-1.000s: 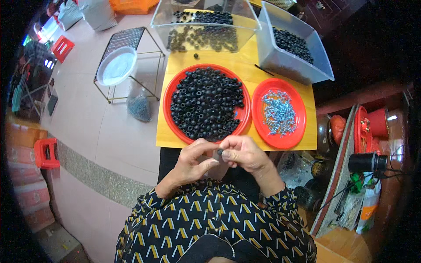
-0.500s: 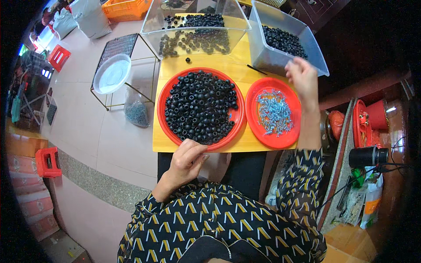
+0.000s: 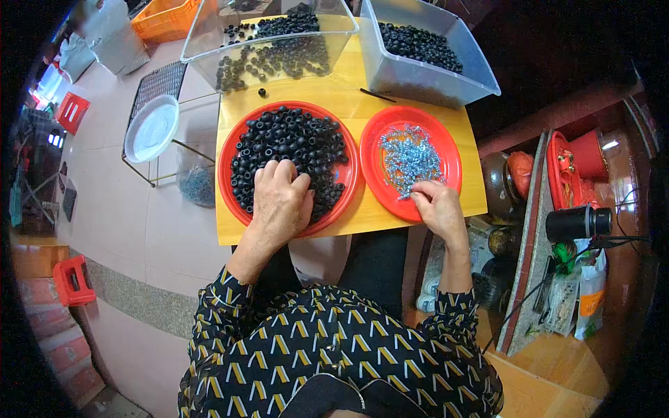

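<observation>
Left hand (image 3: 281, 198) at large plate (image 3: 224, 171), right hand (image 3: 440, 211) at small plate (image 3: 451, 157): pieces seemingly gathered from both.
Right hand, raised by the right bin (image 3: 481, 78) half a second ago, is now lowered to silver bits (image 3: 411, 157); thumb and forefinger nearly together, any bit held cannot be told. Left fingers are curled onto black beads (image 3: 289, 139), tips hidden, gap unreadable. Both plates are set on the table (image 3: 341, 87).

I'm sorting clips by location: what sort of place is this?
Probably a home or small workshop: black beads and silvery pieces in red plates, plus plastic bins on a yellow table.
</observation>
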The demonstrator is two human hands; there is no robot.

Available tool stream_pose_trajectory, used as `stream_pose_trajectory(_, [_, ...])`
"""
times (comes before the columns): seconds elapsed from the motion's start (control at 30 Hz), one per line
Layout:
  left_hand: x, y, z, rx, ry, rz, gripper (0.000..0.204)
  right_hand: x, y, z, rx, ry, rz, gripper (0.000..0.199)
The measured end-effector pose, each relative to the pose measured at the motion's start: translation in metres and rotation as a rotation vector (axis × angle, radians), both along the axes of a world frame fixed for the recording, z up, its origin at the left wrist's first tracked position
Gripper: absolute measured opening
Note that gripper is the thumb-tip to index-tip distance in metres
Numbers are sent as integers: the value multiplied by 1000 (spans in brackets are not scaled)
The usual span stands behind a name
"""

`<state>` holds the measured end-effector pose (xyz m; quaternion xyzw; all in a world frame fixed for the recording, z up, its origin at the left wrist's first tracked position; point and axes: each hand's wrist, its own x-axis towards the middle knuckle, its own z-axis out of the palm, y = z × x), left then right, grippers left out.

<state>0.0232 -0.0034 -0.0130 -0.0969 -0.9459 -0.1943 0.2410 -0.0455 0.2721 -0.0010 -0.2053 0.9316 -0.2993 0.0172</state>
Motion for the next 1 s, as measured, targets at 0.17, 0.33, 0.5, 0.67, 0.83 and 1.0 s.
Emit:
stream_pose_trajectory(0.17, [-4, 2, -5, -23, -10, -14, 12, 2, -13, -10, -43, 59, 35, 12])
stream_pose_trajectory(0.33, [-1, -3, -7, 14, -17, -29, 14, -4, -40, -17, 79, 260, 134, 10])
stream_pose_trajectory(0.5, [20, -4, 1, 643, -36, -187, 18, -6, -46, -27, 254, 303, 181, 5])
stream_pose_trajectory(0.67, [49, -4, -8, 1654, -426, -349, 12, -7, -50, -26, 314, 318, 214, 3])
stream_pose_trajectory(0.83, [60, -6, -11, 2034, -506, -375, 16, -10, -52, -22, 411, 287, 253, 4])
stream_pose_trajectory(1.0, [61, -3, -18, 2189, -443, -351, 22, -8, -52, -15, 364, 281, 250, 8])
